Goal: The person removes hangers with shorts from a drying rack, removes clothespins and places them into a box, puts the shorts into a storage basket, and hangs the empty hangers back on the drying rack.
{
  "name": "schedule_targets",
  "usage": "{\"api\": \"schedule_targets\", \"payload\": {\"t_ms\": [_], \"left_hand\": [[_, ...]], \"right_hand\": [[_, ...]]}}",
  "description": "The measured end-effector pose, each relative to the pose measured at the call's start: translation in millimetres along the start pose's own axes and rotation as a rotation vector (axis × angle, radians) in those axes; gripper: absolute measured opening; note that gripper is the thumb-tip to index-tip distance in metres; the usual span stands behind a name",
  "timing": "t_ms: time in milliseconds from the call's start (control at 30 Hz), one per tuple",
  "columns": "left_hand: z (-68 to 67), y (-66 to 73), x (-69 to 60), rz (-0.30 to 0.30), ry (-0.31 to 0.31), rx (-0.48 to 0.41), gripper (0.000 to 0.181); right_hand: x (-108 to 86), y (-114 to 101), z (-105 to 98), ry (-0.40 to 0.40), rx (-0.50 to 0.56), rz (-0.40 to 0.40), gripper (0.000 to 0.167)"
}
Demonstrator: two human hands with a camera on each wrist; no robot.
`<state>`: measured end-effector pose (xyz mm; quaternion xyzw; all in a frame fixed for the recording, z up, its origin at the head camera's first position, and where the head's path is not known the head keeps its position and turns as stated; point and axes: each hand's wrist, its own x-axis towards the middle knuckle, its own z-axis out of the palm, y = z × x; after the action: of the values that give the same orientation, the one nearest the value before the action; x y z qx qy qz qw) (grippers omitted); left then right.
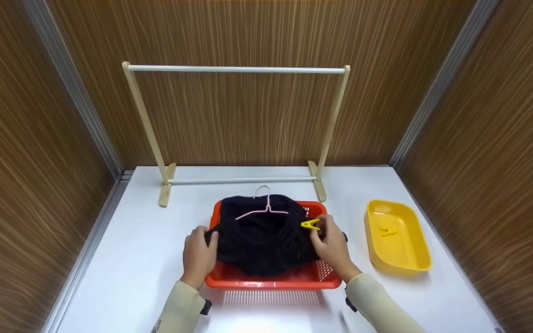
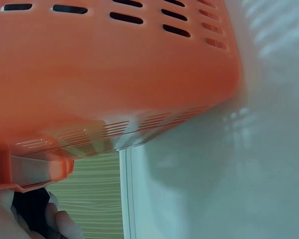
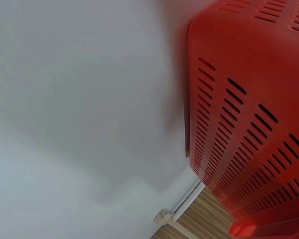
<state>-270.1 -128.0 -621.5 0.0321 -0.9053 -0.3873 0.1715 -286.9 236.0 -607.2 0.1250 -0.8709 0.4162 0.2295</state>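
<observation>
In the head view a black garment [image 1: 266, 254] lies over the red basket [image 1: 273, 284], with a pink clothes hanger [image 1: 268, 208] inside its neckline and the hook standing out toward the rack. My left hand [image 1: 199, 254] grips the garment's left end between thumb and fingers; dark cloth [image 2: 32, 206] shows by those fingers in the left wrist view. At the garment's right side, my right hand [image 1: 332, 243] pinches a yellow clothespin [image 1: 310, 224] between thumb and fingers. Whether the clothespin bites the cloth I cannot tell. The right wrist view shows only the basket's side, not the hand.
Behind the basket stands a wooden garment rack [image 1: 236, 69] with a white top bar. To the right, a yellow tray [image 1: 398, 266] holds another yellow clothespin [image 1: 387, 231]. Wood-patterned walls [image 1: 257, 125] enclose the white table [image 1: 146, 259] at the back and both sides.
</observation>
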Motion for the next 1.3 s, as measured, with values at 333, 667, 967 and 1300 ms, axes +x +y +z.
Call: {"api": "schedule_targets", "payload": {"t_ms": [333, 667, 967, 1300], "left_hand": [[-0.3, 1.8, -0.6, -0.006, -0.012, 0.004, 0.032], [-0.9, 4.1, -1.8, -0.006, -0.003, 0.006, 0.032], [-0.6, 3.7, -1.9, 0.009, 0.004, 0.015, 0.031], [-1.1, 3.6, -1.0, 0.003, -0.015, 0.031, 0.033]], "right_hand": [[-1.3, 2, 0, -0.004, -0.027, 0.006, 0.026], [-2.0, 1, -1, -0.004, -0.031, -0.006, 0.025], [-2.5, 0, -2, 0.006, -0.029, -0.031, 0.026], [12.0, 8, -21, 0.098, 0.091, -0.086, 0.03]]}}
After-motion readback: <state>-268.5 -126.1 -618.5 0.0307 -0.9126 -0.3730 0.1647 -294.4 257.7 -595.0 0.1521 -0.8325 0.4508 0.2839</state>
